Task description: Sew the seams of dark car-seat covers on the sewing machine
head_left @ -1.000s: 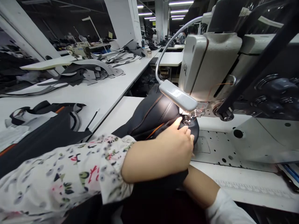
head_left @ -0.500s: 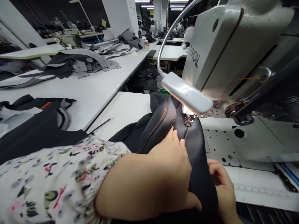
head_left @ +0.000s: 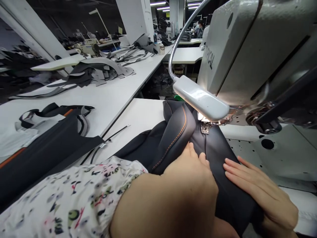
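A black leather-like seat cover [head_left: 170, 137] with an orange stitched seam lies under the sewing machine [head_left: 230, 56]. The machine's presser foot [head_left: 205, 128] sits on a seam of the cover. My left hand [head_left: 193, 175] presses on the cover beside the raised padded part, fingers reaching forward toward the presser foot; its thumb side is partly hidden. On the cover's right side my right hand [head_left: 260, 188] lies flat, fingers stretched out and close together, pointing left. A white lamp [head_left: 201, 97] on a bendable metal neck lights the stitching area.
More black cut pieces [head_left: 56, 132] with orange strips lie on the white table [head_left: 111, 94] at left. Farther back are heaps of grey and black offcuts [head_left: 99, 69]. A black cable [head_left: 115, 134] crosses near my left sleeve. A person [head_left: 198, 29] is in the far background.
My right hand has moved from the cover's right edge up onto its top, now lying flat. The cover's right side has spread to the right. My left hand remains on the cover; the view has shifted slightly.
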Motion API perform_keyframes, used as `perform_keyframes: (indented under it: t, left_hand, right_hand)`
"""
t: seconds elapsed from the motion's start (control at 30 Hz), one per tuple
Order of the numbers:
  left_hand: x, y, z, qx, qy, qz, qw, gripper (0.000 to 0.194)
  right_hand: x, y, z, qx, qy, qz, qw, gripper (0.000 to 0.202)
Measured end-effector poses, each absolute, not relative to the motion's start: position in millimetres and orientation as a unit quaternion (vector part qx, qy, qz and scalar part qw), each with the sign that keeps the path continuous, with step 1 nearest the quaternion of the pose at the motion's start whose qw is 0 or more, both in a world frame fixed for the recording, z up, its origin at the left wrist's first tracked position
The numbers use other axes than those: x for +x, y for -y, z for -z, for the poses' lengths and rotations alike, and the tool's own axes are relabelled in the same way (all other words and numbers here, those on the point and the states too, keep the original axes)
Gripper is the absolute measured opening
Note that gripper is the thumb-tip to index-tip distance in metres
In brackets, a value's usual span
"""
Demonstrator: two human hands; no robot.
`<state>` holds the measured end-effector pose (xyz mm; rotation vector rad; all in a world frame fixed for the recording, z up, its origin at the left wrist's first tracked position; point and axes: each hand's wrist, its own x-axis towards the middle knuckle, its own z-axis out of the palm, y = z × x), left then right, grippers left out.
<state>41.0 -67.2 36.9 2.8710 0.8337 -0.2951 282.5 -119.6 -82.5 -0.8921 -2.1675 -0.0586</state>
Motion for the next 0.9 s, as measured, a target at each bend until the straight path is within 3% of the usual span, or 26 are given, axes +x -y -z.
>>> perform_keyframes:
  t: [0.37,0.5,0.63,0.9]
  left_hand:
    - [42,50,-59,0.932,-0.294,0.197,0.075,0.117]
    - [35,46,-49,0.942,-0.3,0.136,0.058,0.117]
    - [28,40,-42,0.954,-0.296,0.021,0.031,0.105]
    - [23,25,-39,0.949,-0.311,0.029,0.043,0.103]
  right_hand:
    - [275,95,72,-0.348,0.836,0.024,0.424,0.044]
    - [278,88,76,-0.358,0.831,0.016,0.425,0.044]
    - [281,81,77,-0.362,0.823,0.013,0.438,0.045]
    - [280,66,81,-0.356,0.825,0.039,0.438,0.046]
